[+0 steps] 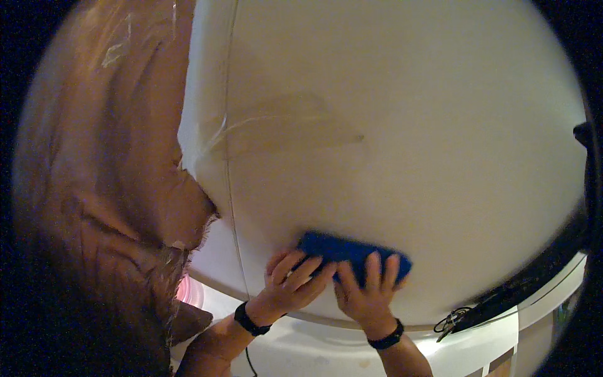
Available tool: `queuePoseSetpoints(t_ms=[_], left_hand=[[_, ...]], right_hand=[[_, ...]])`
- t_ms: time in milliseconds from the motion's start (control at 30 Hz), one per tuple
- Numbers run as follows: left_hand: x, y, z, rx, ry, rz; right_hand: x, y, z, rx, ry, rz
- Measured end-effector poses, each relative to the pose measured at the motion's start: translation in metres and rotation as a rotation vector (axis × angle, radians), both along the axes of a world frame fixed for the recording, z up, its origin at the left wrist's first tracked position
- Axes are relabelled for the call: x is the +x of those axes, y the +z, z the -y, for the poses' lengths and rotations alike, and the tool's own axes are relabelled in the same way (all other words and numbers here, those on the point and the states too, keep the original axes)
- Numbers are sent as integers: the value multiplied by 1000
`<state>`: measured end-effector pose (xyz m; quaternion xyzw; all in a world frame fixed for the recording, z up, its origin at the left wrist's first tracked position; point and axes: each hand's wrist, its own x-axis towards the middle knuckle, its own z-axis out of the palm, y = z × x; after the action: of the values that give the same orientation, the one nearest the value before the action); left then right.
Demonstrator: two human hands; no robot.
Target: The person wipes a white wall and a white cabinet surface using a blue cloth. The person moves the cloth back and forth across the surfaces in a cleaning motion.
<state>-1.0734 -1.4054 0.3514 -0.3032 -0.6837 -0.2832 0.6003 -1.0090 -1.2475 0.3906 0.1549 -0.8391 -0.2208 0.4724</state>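
Observation:
A folded blue cloth, seemingly soft, lies pressed against a large off-white surface. On the cloth's left part rests my left hand, fingers bent over its lower edge. My right hand holds the right part with spread fingers on top. The two hands nearly meet at the middle. Each wrist wears a black band. Above the cloth the pale surface shows a darker, smear-like patch with a small dark spot at its right end. What the cloth covers is hidden.
Brown draped fabric with a frayed edge hangs along the left. A thin cord or seam runs down the pale surface. Black cables lie by a dark strip at lower right. A pink round object shows at lower left.

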Motion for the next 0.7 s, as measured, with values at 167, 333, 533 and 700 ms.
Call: queuePoseSetpoints(t_ms=[167,333,533,700], left_hand=[[5,-42,22,-7,54,39],[-5,55,34,46,63,120],[-7,49,52,71,59,158],[2,-75,55,140,133,216]], right_hand=[[-4,-31,8,65,69,26],[-26,51,35,-74,100,-76],[-36,36,62,-235,172,-68],[-27,-58,59,49,198,79]])
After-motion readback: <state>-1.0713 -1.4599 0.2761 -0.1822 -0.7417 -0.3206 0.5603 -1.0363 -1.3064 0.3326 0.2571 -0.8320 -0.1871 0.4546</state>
